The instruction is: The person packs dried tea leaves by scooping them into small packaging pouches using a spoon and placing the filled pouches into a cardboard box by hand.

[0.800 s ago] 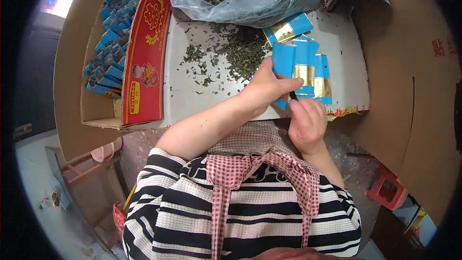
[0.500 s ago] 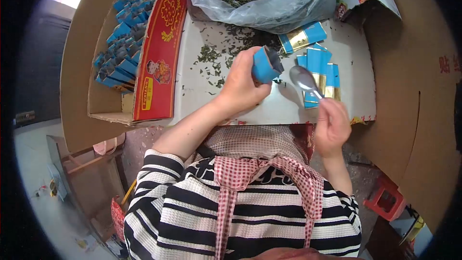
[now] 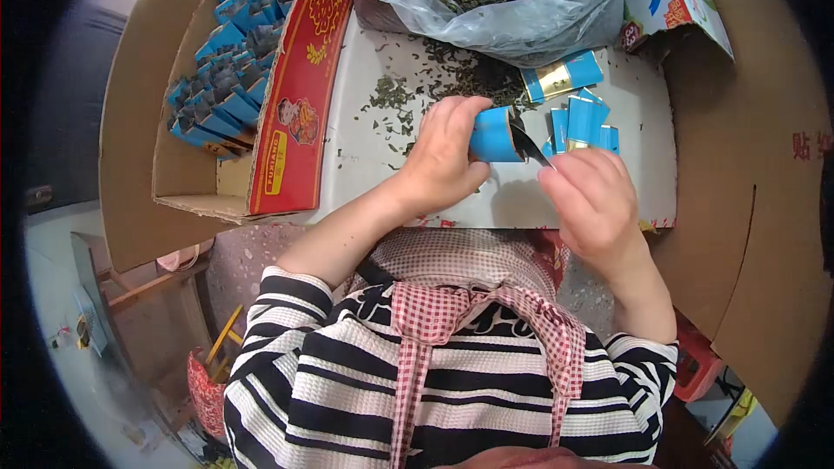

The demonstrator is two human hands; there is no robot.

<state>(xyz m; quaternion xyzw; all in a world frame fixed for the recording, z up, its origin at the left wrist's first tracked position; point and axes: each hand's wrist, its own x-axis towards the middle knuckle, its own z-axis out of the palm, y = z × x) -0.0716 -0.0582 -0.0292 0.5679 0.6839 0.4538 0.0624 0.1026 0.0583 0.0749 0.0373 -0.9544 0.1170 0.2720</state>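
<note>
Within the curl of your left hand (image 3: 445, 152) sat a boxy blue packet (image 3: 492, 135), its open mouth facing your right hand (image 3: 595, 204), whose fingers were pinched narrowly around a slim spoon (image 3: 534, 149), the bowl at that mouth. Beyond your fingers lay crinkled dark leaves (image 3: 486, 82) and a crumpled, translucent plastic bag (image 3: 539, 35); past the right fingertips, flat blue-and-gold packets (image 3: 560, 78) overlapped on the smooth white surface (image 3: 643, 195). Left of your fingers stood a red cardboard box (image 3: 300, 165); behind them, toward your body, showed a speckled floor (image 3: 248, 265).
</note>
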